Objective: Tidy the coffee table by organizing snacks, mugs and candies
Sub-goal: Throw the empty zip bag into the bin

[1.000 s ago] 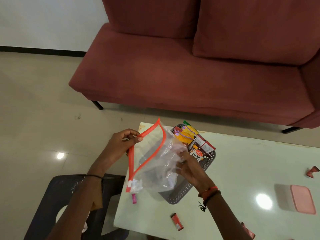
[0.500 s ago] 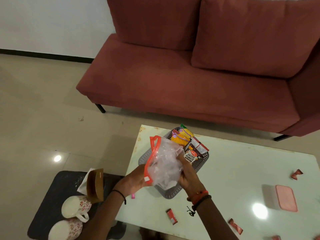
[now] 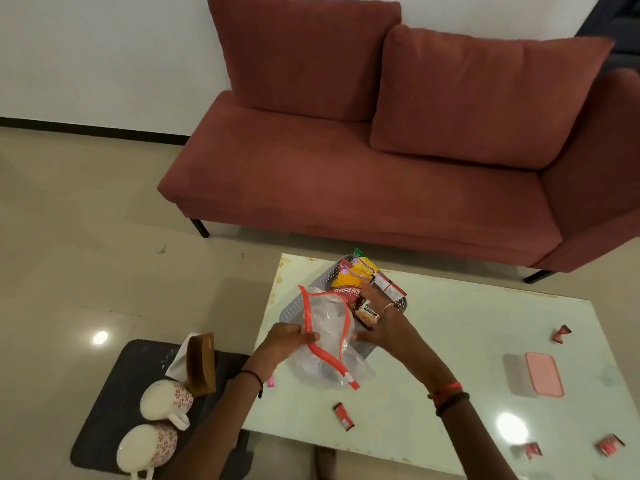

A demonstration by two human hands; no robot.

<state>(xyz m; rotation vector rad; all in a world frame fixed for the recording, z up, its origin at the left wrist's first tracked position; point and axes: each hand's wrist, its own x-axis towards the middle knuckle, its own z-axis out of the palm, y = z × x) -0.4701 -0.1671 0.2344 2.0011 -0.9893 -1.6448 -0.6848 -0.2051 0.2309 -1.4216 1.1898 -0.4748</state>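
A clear zip bag (image 3: pixel 329 344) with an orange zipper rim lies partly over the near end of a grey perforated basket (image 3: pixel 320 280) on the pale coffee table (image 3: pixel 450 341). My left hand (image 3: pixel 282 342) pinches the bag's orange rim. My right hand (image 3: pixel 384 323) is spread flat, fingers apart, against the bag's right side and the snack packets (image 3: pixel 356 280) in the basket. Red wrapped candies lie loose on the table: one (image 3: pixel 343 414) near the front edge, one (image 3: pixel 561 333) at the right, two more (image 3: pixel 611 445) at the lower right.
A pink-lidded box (image 3: pixel 543 374) sits on the table's right part. On a dark stool (image 3: pixel 114 393) to the left stand two floral mugs (image 3: pixel 166 400) and a brown holder with napkins (image 3: pixel 201 363). A red sofa (image 3: pixel 381 174) stands behind the table.
The bag has come down from in front of me onto the basket's near end. My right hand has let go of it and spread open. The camera tilted up and back.
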